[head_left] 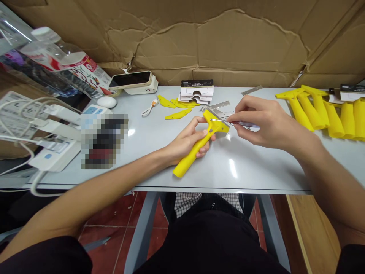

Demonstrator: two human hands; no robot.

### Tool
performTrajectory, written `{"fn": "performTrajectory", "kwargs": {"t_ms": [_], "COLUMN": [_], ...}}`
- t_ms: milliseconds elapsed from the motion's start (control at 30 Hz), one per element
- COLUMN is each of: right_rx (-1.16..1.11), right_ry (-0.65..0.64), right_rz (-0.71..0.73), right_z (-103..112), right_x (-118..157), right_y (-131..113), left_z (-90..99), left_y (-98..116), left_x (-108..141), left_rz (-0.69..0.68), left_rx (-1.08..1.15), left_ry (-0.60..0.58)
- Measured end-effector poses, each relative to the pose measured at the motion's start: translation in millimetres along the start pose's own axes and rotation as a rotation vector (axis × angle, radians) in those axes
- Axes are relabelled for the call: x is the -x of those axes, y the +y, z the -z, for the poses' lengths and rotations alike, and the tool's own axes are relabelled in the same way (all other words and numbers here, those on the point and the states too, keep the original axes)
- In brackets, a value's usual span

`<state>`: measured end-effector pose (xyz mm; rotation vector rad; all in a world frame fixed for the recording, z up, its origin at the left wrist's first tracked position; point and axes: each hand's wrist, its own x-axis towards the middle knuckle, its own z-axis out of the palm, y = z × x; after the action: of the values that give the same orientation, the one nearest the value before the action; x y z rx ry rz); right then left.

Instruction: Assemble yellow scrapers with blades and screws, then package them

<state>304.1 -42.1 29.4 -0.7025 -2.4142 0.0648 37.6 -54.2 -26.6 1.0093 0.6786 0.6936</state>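
Observation:
My left hand (189, 142) is wrapped round the neck of a yellow scraper (189, 156), whose handle slants down to the left. A metal blade runs along the scraper's wide head, and screws show on its face. In my right hand (259, 121) a screwdriver (242, 123) is pinched between the fingers, its thin shaft lying across the scraper head with the tip near the left screw. Behind the head lie metal strips (221, 104). Several flat yellow pieces (178, 113) rest to the left of them, beside a stack of small boxes (196, 91).
Several yellow scraper handles (312, 108) lie at the right. Toward the left are a phone (131, 79), a white cable (148, 108), a power strip (57, 154) with cables, and plastic bottles (88, 76). Cardboard (222, 45) stands along the table's back edge.

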Motion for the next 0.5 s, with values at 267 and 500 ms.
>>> {"fn": "performTrajectory", "kwargs": {"t_ms": [267, 500], "right_rx": [0.032, 0.039], "right_ry": [0.042, 0.072], "right_rz": [-0.094, -0.130], "right_z": [10, 4], "right_x": [-6, -4], "right_y": [-12, -16], "left_z": [-0.5, -0.5], "left_y": [0, 0], "left_x": [1, 1], "left_rz": [-0.028, -0.004], "left_rx": [-0.038, -0.013], "left_ry": [0.003, 0.005]}}
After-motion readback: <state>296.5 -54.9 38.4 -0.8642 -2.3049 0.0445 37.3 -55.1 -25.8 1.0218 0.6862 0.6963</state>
